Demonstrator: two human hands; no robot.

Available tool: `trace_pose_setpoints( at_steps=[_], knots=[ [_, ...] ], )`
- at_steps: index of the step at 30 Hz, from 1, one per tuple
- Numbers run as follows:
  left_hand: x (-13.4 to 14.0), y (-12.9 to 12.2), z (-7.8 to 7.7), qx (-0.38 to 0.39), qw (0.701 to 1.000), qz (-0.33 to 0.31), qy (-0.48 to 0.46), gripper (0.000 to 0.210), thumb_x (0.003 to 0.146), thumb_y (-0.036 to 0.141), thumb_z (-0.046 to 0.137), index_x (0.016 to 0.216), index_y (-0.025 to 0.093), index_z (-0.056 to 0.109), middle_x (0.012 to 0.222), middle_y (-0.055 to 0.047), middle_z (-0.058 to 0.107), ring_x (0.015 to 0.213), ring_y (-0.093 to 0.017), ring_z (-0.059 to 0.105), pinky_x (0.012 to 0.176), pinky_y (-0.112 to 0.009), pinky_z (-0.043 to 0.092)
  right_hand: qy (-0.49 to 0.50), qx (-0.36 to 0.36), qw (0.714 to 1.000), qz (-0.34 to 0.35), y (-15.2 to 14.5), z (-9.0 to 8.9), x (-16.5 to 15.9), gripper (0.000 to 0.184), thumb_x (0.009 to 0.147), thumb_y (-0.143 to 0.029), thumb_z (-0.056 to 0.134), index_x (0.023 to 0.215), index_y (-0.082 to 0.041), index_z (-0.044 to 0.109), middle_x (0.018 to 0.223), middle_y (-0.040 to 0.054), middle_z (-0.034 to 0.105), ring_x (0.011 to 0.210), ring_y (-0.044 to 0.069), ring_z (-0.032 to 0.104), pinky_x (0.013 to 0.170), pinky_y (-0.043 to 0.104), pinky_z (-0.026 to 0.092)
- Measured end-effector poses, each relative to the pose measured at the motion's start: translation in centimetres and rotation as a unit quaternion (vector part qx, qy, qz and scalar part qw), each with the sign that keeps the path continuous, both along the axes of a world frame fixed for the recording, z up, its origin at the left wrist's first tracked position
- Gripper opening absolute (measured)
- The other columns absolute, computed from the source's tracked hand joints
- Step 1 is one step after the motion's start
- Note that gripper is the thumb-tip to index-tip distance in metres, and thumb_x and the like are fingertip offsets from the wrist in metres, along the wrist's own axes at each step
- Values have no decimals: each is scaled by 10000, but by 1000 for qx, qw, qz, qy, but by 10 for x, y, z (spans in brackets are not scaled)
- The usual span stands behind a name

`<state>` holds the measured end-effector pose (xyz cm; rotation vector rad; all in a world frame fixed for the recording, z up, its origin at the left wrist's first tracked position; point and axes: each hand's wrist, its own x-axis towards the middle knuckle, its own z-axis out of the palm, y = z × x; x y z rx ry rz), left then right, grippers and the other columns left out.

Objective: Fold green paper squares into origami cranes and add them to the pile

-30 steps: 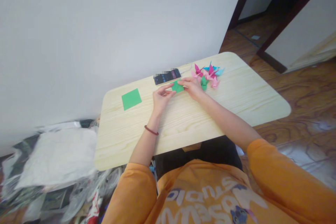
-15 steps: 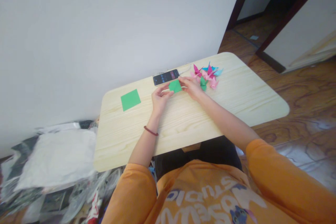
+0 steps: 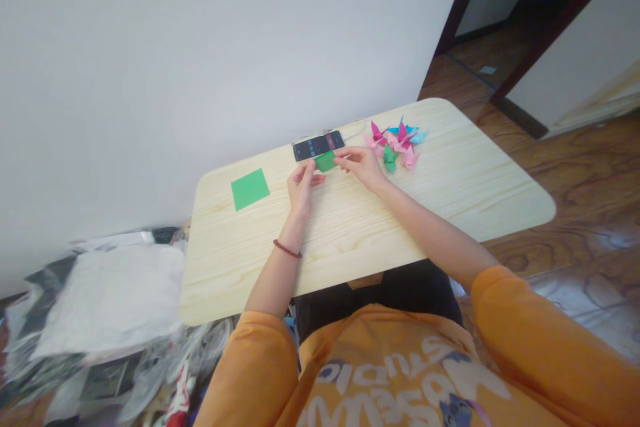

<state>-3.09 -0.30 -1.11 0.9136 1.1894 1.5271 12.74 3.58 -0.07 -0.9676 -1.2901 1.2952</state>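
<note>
A small folded green origami paper [image 3: 325,161] is held up between both hands, above the middle of the table near the phone. My left hand [image 3: 301,185] pinches its left edge, thumb and fingers closed on it. On the other side, my right hand [image 3: 363,165] grips the right edge with its fingertips. Just right of that hand lies a cluster of paper cranes [image 3: 403,140] in pink, magenta, blue and green. A flat green square sheet [image 3: 250,189] rests on the table, left of my left hand.
The pale wooden table [image 3: 360,233] has rounded corners and stands against a white wall. A phone [image 3: 319,145] with a lit screen lies at its back edge, a white cable beside it. White and clear plastic bags [image 3: 113,297] are piled at the left. A doorway is at the upper right.
The green folded paper has shifted slightly left and been tilted, so it looks narrower and darker. Both hands still hold it; my right fingers have moved left with it.
</note>
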Motion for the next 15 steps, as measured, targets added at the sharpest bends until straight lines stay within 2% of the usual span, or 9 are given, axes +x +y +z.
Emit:
trace_pose_setpoints(
  at_steps=[6,10,15],
  knots=[
    [1,-2,5,-3,998,-37,-58,424,625,508,805,857,160,738,893,-79,757,807,-170,720,844,-315,558,38,-3,998,40,-4,4,-2,319,570,-416,826,793,-204,747,792,23,714,711,140,610,731,310,514],
    [0,-3,6,4,997,-53,-50,353,665,445,798,878,169,743,980,-87,755,906,-186,719,899,-330,542,61,-36,996,49,-4,3,-2,354,574,-454,830,817,-209,751,836,26,730,801,155,633,805,317,527],
    [1,-3,5,6,997,-59,-48,325,670,434,797,852,171,742,938,-83,759,919,-202,722,914,-355,541,93,-62,992,64,-2,-1,-2,369,548,-461,848,804,-217,744,823,12,722,796,136,634,814,299,524]
  ],
)
